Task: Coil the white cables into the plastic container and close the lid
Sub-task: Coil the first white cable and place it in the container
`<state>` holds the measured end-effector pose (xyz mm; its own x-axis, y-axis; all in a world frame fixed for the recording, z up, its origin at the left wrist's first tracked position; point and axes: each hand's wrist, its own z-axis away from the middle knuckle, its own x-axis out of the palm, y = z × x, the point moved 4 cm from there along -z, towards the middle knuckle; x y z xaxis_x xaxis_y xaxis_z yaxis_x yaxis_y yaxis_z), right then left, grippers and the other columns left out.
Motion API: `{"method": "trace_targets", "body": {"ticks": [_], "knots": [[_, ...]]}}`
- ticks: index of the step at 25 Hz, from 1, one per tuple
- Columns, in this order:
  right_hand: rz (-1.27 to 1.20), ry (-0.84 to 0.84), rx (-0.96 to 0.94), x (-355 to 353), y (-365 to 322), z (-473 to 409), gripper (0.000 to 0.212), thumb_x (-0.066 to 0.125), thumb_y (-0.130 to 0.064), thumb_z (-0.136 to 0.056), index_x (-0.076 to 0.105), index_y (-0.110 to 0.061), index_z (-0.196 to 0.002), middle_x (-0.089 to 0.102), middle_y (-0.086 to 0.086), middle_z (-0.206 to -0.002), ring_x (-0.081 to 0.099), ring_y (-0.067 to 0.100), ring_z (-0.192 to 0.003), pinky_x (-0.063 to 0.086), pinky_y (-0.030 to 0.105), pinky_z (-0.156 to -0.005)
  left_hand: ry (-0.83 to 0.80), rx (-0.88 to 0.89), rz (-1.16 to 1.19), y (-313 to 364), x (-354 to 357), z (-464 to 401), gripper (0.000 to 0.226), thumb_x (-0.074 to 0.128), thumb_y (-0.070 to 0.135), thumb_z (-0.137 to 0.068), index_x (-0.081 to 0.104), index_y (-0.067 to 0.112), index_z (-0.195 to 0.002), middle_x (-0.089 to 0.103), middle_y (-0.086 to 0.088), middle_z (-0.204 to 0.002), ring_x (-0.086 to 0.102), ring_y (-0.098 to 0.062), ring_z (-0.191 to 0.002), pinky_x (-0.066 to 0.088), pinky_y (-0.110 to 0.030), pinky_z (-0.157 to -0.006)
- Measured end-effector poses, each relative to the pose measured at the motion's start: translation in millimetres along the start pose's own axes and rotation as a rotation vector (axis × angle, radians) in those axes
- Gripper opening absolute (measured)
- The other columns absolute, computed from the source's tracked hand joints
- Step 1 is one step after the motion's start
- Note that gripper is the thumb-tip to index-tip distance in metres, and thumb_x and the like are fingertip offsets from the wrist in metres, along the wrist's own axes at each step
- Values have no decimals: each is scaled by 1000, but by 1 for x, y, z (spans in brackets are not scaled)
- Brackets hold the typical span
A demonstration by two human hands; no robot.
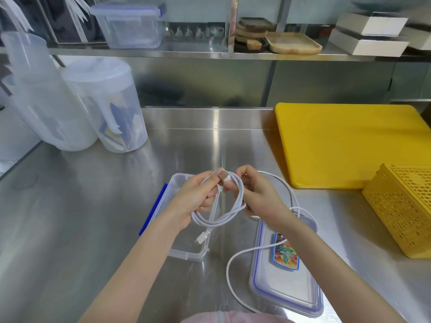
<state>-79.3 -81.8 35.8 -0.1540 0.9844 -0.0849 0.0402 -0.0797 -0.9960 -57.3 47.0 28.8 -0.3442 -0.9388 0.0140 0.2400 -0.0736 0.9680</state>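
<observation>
The thin white cable [219, 206], light and limp, is held coiled above the open clear plastic container [186, 250] on the worktop: pinched at its plug by the left hand [198, 197], its loops gripped by the right hand [256, 194]. Loops may spring open.

The open container [186, 251] at centre is largely hidden behind the left hand [193, 199], the loose white cable [233, 290] leaves the bottom edge, and the upper-left jugs [46, 101] are blurred.
</observation>
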Motion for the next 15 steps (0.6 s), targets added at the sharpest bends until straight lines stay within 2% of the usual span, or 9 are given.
{"method": "trace_targets", "body": {"ticks": [2, 5, 6, 8, 9, 11, 13, 15], "knots": [[-109, -106, 58, 0, 3, 1, 8, 48, -16, -91, 49, -9, -90, 59, -8, -53, 41, 4, -40, 32, 15, -38, 30, 20, -15, 1, -1, 1, 33, 47, 41, -90, 56, 21, -66, 40, 12, -43, 21, -2, -32, 19, -12, -30], [-389, -164, 192, 1, 4, -2, 24, 37, -8, -93, 61, -8, -96, 67, -6, -62, 58, 6, -54, 48, 16, -53, 173, 88, -80, 4, -5, -1, 27, 49, 35, -90, 59, 21, -70, 54, -8, -64, 25, -3, -29, 21, -12, -31], [-439, -168, 224, 4, 4, -3, 24, 38, -7, -91, 61, -8, -99, 68, -5, -66, 58, 6, -56, 49, 16, -55, 218, 127, -124, 5, -5, -1, 26, 51, 33, -90, 59, 21, -69, 56, -7, -66, 28, -3, -29, 23, -11, -32], [-380, -85, 222, 4, 6, -5, 22, 47, -2, -87, 54, -12, -106, 64, -2, -71, 54, 8, -57, 47, 18, -55, 245, 190, -194, 5, 0, -1, 24, 50, 26, -91, 58, 19, -69, 52, 14, -49, 33, -2, -31, 25, -9, -34], [-295, -28, 205, 3, 6, -5, 25, 49, 0, -85, 50, -14, -106, 59, -1, -71, 50, 10, -59, 45, 20, -57, 236, 188, -194, 4, 4, -1, 22, 48, 23, -91, 57, 17, -72, 45, 16, -41, 33, -2, -31, 24, -9, -34], [-226, 71, 189, 1, 7, -4, 25, 47, 2, -84, 47, -17, -100, 53, -2, -63, 44, 12, -59, 40, 25, -61, 200, 139, -127, -1, 9, 0, 23, 44, 21, -93, 54, 17, -72, 38, 13, -39, 29, -2, -30, 23, -10, -33], [-338, 137, 207, -1, 8, -4, 25, 44, 3, -83, 48, -18, -95, 51, -6, -50, 41, 12, -56, 37, 27, -60, 122, 109, -34, -2, 13, 1, 27, 41, 23, -95, 49, 18, -70, 38, 12, -43, 26, -2, -31, 22, -12, -32], [-472, 173, 200, -2, 8, -6, 23, 43, 5, -82, 49, -14, -94, 51, -5, -46, 43, 11, -52, 37, 26, -56, 36, 101, 110, -2, 14, 2, 25, 39, 21, -96, 48, 16, -73, 41, 12, -43, 28, -3, -33, 23, -13, -33]]}}
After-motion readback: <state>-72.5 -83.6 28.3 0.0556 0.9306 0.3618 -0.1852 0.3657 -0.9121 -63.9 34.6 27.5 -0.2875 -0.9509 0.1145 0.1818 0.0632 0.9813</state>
